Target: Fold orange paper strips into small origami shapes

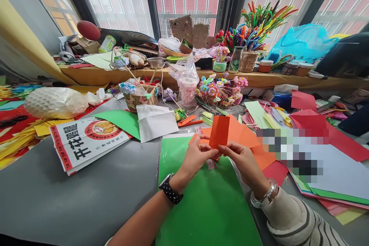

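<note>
Both hands hold up a small folded orange paper (219, 131) above the table. My left hand (196, 156), with a black dotted watch on its wrist, pinches the paper's lower left corner. My right hand (241, 157), wearing a silver bracelet and a striped sleeve, grips its lower right edge. Under the hands lies a large green sheet (201, 203). A bigger orange sheet (245, 138) lies just behind the folded piece.
Red, white and green paper sheets (331, 161) pile up at the right. A printed bag (83, 142), a white paper bag (155, 121) and a mesh-wrapped bundle (54, 102) lie left. A basket (141, 98), pipe-cleaner flowers (221, 86) and a cluttered sill (173, 73) stand behind.
</note>
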`<state>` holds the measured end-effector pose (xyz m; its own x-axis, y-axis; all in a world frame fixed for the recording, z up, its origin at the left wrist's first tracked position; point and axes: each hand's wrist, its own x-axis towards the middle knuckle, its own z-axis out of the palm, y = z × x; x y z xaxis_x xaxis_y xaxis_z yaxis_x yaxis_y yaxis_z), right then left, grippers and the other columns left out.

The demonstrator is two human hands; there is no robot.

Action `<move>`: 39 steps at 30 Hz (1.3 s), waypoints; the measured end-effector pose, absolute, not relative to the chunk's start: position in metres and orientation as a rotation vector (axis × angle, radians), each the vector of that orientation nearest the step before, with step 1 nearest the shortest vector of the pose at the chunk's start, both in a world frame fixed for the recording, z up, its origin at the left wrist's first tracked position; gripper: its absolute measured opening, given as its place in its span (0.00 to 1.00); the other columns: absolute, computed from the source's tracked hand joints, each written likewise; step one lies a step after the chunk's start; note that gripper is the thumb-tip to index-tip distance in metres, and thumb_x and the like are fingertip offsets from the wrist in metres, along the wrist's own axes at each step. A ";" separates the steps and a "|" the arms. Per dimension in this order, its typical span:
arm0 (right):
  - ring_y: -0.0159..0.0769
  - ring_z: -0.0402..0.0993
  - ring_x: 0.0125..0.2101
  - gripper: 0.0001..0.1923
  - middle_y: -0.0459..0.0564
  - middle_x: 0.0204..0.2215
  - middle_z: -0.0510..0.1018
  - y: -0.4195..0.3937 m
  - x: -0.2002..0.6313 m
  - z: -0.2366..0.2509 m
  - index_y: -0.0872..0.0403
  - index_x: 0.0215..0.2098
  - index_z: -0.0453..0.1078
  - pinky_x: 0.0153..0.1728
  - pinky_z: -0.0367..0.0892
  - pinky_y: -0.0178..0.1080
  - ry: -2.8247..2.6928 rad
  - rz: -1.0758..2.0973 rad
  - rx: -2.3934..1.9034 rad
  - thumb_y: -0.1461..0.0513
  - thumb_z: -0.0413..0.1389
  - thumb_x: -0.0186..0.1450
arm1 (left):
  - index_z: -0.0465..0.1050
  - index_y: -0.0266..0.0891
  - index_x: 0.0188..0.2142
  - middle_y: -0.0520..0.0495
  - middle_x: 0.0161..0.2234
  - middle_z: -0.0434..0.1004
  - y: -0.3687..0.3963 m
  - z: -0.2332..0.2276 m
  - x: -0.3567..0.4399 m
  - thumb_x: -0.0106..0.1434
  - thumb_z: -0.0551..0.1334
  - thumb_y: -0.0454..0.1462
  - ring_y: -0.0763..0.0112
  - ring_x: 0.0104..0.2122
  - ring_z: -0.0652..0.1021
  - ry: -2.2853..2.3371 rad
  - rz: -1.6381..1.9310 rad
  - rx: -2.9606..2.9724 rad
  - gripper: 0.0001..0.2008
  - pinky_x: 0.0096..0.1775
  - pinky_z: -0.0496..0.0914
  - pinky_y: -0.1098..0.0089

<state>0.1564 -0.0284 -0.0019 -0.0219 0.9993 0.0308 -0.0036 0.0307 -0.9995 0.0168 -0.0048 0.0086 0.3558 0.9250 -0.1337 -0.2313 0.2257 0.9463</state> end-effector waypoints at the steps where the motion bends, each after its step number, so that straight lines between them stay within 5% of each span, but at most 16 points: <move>1: 0.35 0.68 0.29 0.11 0.48 0.23 0.74 -0.028 0.157 -0.002 0.56 0.25 0.71 0.32 0.61 0.36 -1.231 1.210 -1.170 0.56 0.55 0.54 | 0.57 0.36 0.34 0.51 0.20 0.73 -0.005 0.009 0.017 0.41 0.67 0.36 0.67 0.23 0.76 0.848 0.946 1.021 0.23 0.28 0.68 0.68; 14: 0.30 0.63 0.24 0.14 0.44 0.19 0.67 -0.029 0.157 -0.001 0.57 0.20 0.67 0.27 0.58 0.32 -1.268 1.049 -1.236 0.56 0.52 0.56 | 0.52 0.39 0.32 0.57 0.17 0.69 -0.005 0.007 0.018 0.42 0.67 0.36 0.68 0.22 0.75 0.868 0.932 1.013 0.23 0.28 0.69 0.68; 23: 0.36 0.67 0.28 0.13 0.49 0.25 0.74 -0.028 0.158 0.000 0.58 0.28 0.71 0.30 0.60 0.36 -1.256 1.204 -1.218 0.56 0.55 0.53 | 0.52 0.39 0.32 0.54 0.18 0.70 -0.006 0.001 0.018 0.45 0.64 0.38 0.68 0.21 0.75 0.864 0.920 1.241 0.21 0.25 0.67 0.71; 29: 0.26 0.58 0.18 0.17 0.41 0.14 0.64 -0.028 0.156 -0.004 0.58 0.17 0.65 0.20 0.54 0.31 -1.090 1.244 -1.301 0.52 0.55 0.52 | 0.52 0.39 0.31 0.56 0.18 0.69 -0.008 0.005 0.020 0.44 0.65 0.36 0.71 0.20 0.74 0.864 0.919 1.254 0.21 0.24 0.67 0.72; 39: 0.26 0.51 0.17 0.20 0.39 0.13 0.55 -0.027 0.161 -0.004 0.55 0.14 0.57 0.18 0.49 0.31 -1.353 0.885 -1.471 0.50 0.52 0.53 | 0.51 0.39 0.31 0.57 0.17 0.68 -0.005 0.002 0.019 0.44 0.65 0.36 0.71 0.21 0.74 0.843 0.917 1.181 0.22 0.26 0.67 0.71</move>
<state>0.1605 -0.0269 -0.0037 0.1371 0.9877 0.0754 0.3264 0.0268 -0.9449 0.0195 -0.0052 0.0021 0.3968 0.9156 -0.0651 -0.1416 0.1312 0.9812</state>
